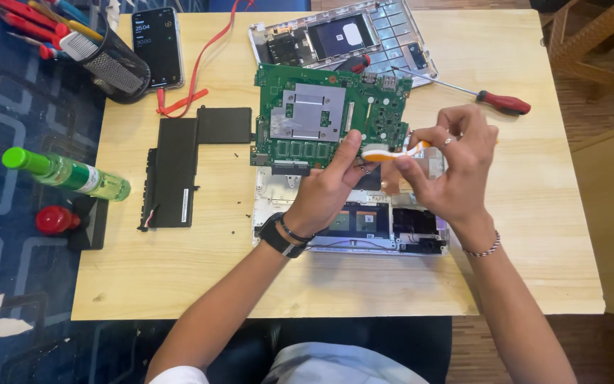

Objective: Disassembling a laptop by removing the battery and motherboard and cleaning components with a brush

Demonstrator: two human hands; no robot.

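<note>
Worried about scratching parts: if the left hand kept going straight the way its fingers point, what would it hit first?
The left hand points up and right; its fingers already touch the green motherboard, so it would likely press into that first. Depth is unclear.

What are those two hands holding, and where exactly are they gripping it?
The left hand and the right hand together pinch a small orange-and-white flat strip, one at each end, beside the green circuit board. What the strip is cannot be told.

On the table (179, 284): 1 green circuit board (321, 117), 1 black battery pack (179, 171), 1 red-handled screwdriver (492, 99), 1 phone (156, 46), 2 laptop shell halves (342, 35) (364, 227), 1 mesh pen cup (111, 67), and 2 hands (328, 188) (449, 167). On the floor: 1 green bottle (65, 173) and 1 red-capped bottle (55, 220).
</note>
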